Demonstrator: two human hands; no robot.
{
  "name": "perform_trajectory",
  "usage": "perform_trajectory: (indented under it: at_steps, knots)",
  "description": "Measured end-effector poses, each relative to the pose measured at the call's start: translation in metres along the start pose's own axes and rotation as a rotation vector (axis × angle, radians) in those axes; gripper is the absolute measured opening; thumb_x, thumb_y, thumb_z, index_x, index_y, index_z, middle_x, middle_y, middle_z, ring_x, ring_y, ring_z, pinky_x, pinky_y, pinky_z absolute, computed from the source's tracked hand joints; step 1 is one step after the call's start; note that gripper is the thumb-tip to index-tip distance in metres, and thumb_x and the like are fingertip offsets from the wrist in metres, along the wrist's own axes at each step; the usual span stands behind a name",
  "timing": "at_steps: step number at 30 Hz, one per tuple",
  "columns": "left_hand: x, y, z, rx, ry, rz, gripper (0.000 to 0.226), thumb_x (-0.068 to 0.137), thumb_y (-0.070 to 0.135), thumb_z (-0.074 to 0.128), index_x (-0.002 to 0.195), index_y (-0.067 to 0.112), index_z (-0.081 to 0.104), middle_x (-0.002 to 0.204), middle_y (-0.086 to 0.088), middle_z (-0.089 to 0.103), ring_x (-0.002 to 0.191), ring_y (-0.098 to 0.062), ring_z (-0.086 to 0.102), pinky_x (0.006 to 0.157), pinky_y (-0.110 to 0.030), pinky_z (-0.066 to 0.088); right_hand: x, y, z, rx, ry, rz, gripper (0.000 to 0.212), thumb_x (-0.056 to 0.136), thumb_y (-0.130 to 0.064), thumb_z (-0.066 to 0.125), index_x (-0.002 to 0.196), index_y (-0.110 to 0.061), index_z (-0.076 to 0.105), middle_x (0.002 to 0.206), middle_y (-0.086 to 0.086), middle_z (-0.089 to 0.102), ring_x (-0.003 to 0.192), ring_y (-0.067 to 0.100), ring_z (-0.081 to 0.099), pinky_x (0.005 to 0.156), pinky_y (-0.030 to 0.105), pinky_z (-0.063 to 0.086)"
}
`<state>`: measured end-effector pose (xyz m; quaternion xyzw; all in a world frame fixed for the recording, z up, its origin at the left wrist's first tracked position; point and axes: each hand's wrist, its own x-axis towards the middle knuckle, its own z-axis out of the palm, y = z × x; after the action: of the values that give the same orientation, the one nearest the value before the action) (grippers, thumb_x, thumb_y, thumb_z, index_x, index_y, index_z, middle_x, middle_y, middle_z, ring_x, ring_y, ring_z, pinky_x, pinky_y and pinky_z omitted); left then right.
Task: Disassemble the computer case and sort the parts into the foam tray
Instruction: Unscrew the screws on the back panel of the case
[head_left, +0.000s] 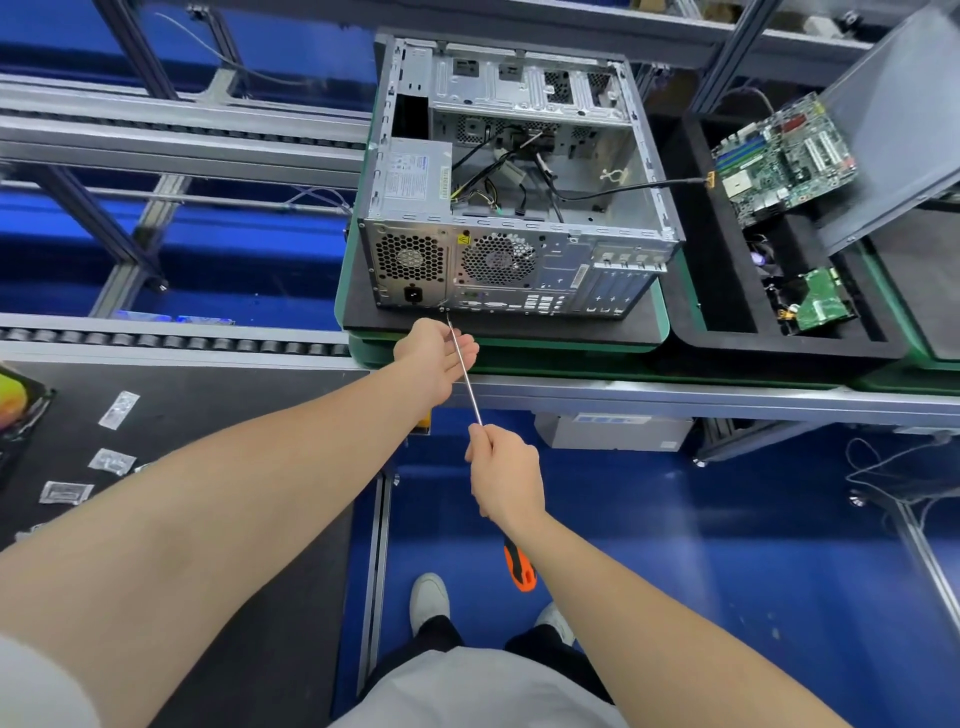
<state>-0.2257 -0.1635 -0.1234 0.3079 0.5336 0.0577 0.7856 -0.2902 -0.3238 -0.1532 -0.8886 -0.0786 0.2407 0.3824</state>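
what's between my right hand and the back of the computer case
Head view: the screwdriver shaft runs from the right hand across the open left hand to the computer case rear.

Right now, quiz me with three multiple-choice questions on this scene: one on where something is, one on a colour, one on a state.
1. The motherboard lies: A on the floor; B in the foam tray; C on the roller track.
2. The handle of the screwdriver is: A orange and black; B blue; C all yellow.
3. The computer case is, on its upward side: A covered by a panel; B wrapped in film; C open.

Answers: 1 B, it leans in the black tray right of the case. 2 A, orange with black shows at its near end. 3 C, the cables and the power supply show inside.
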Motion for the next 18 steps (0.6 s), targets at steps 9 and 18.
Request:
perform_trajectory:
  at_steps: [9, 18]
  knots:
    - [0.017, 0.007, -0.005, 0.473, 0.297, 0.538, 0.019, 0.091, 0.022, 0.075, 0.106, 0.011, 0.075, 0.088, -0.004, 0.076, 0.072, -0.018, 0.077, 0.068, -0.036, 0.065, -0.006, 0.007, -0.001, 0.062, 0.053, -0.053, 0.047, 0.113, -0.039, 0.039, 0.08, -0.016, 0.062, 0.066, -0.004, 0.06, 0.058, 0.013, 0.056, 0.057, 0.03, 0.049]
    - [0.016, -0.001, 0.005, 0.816, 0.498, 0.655, 0.02, 0.092, 0.042, 0.073, 0.102, 0.026, 0.077, 0.102, -0.001, 0.075, 0.095, -0.027, 0.068, 0.072, -0.033, 0.043, -0.002, 0.001, -0.013, 0.058, 0.042, -0.059, 0.046, 0.113, -0.04, 0.039, 0.077, -0.019, 0.058, 0.063, -0.007, 0.055, 0.054, 0.007, 0.049, 0.052, 0.019, 0.035]
